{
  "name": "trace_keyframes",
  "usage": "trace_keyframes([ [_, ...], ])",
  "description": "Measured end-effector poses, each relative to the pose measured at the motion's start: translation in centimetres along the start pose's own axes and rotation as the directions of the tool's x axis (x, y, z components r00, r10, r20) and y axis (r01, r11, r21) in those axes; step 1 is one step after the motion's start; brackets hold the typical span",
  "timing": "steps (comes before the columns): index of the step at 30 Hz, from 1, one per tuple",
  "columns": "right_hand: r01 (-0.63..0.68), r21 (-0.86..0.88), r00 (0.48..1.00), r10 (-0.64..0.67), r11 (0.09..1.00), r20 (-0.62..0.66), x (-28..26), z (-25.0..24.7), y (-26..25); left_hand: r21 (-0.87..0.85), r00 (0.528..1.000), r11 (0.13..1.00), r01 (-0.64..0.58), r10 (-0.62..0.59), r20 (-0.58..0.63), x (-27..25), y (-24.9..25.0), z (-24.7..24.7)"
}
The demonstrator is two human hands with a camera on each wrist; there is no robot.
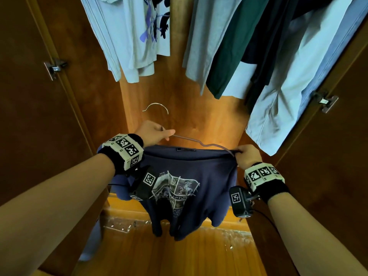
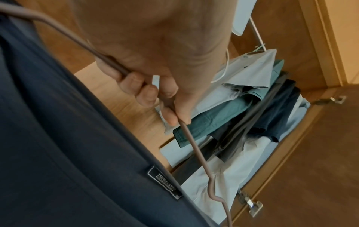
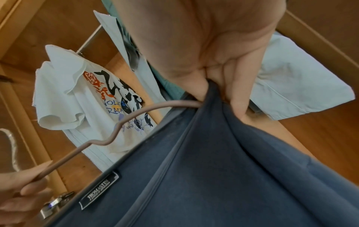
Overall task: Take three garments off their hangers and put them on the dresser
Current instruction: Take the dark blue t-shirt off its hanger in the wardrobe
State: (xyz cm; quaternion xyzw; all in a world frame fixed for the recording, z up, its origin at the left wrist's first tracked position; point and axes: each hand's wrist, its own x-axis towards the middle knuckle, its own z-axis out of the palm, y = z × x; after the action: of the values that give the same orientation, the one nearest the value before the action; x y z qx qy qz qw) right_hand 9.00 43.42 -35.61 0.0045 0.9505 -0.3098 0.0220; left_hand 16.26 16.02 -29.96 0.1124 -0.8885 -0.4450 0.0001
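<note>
One navy tee (image 1: 191, 176), grey front print, part off brown hanger (image 1: 199, 143).

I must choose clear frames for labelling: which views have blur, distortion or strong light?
Head view: sharp, edges bent by the wide lens, bright patch on the wardrobe back. Left wrist view: left hand blurred. Right wrist view: navy T-shirt label readable, right hand soft.

Navy T-shirt (image 1: 191, 176) with a grey-white collage print; its black neck label (image 3: 99, 190) has white lettering. Taupe hanger (image 1: 199, 142) — silver hook (image 1: 157, 107). White T-shirt (image 3: 81, 98) — black, orange, lilac graphics. Dark green garment (image 1: 229, 56). Orange-brown wood wardrobe (image 1: 209, 116).
</note>
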Motion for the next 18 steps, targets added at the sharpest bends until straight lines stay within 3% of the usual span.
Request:
trace_keyframes([
  [4,-0.061,0.287,0.995,0.035,0.956,0.096,0.6,0.3,0.9,-0.082,1.0,0.997,0.004,-0.006,-0.02,-0.7,-0.7,-0.1],
  [7,-0.229,0.528,0.962,0.108,0.818,0.25,0.9,0.0,0.9,-0.152,0.999,0.988,0.027,-0.032,-0.03,-1.1,-1.3,0.0],
  [11,-0.344,0.604,0.922,0.135,0.719,0.364,1.2,0.3,1.3,-0.173,0.999,0.984,0.027,-0.031,-0.021,-1.3,-1.9,0.1],
  [14,-0.383,0.588,0.901,0.147,0.712,0.408,1.1,0.7,1.5,-0.203,0.999,0.978,0.041,-0.041,0.002,-1.3,-2.5,0.0],
  [16,-0.409,0.566,0.892,0.183,0.715,0.413,0.9,1.0,2.0,-0.403,0.996,0.912,0.077,-0.084,0.001,-1.2,-2.7,-0.7],
  [18,-0.399,0.525,0.898,0.205,0.752,0.389,0.5,1.7,2.1,-0.653,0.988,0.749,0.113,-0.157,-0.009,-0.6,-2.8,-1.8],
])
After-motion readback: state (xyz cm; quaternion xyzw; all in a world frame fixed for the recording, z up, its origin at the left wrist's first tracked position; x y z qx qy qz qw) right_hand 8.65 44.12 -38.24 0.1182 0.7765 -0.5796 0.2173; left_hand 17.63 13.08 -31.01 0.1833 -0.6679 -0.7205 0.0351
